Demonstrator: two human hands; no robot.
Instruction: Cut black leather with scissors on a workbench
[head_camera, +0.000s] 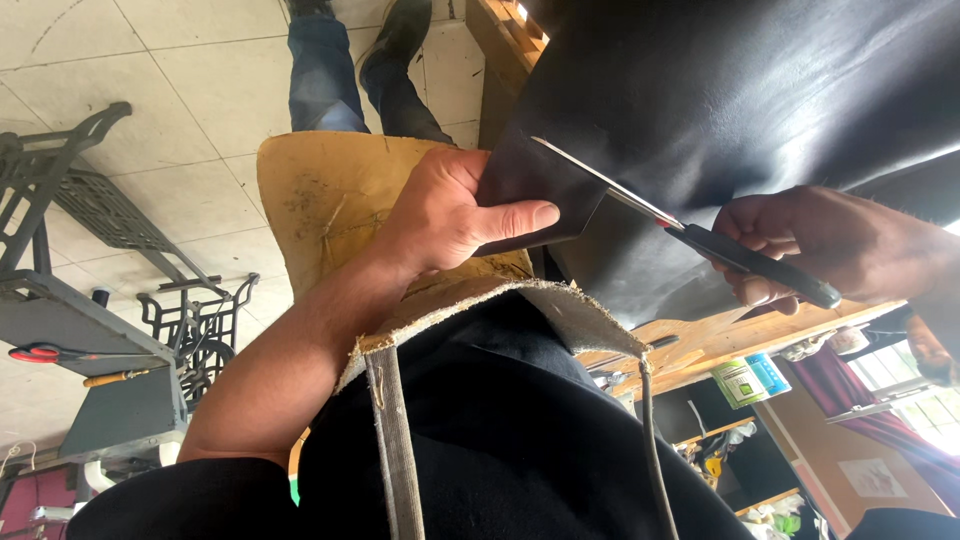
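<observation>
The view is turned upside down. My left hand (455, 210) pinches the cut edge of a large black leather sheet (740, 100), thumb lying on top of the flap. My right hand (830, 245) grips black-handled scissors (700, 235), whose metal blades lie open against the leather just right of my left thumb. The sheet hangs off a wooden workbench (720, 340). A worn tan apron (330, 190) with a frayed edge and a grey strap covers my lap beneath my left hand.
A black iron sewing-machine stand (70, 190) and a grey table (90, 330) bearing red-handled scissors (35, 353) stand at the left on a tiled floor. Another person's jeans legs and dark shoes (350, 60) are at the top. Shelves with containers sit at the lower right.
</observation>
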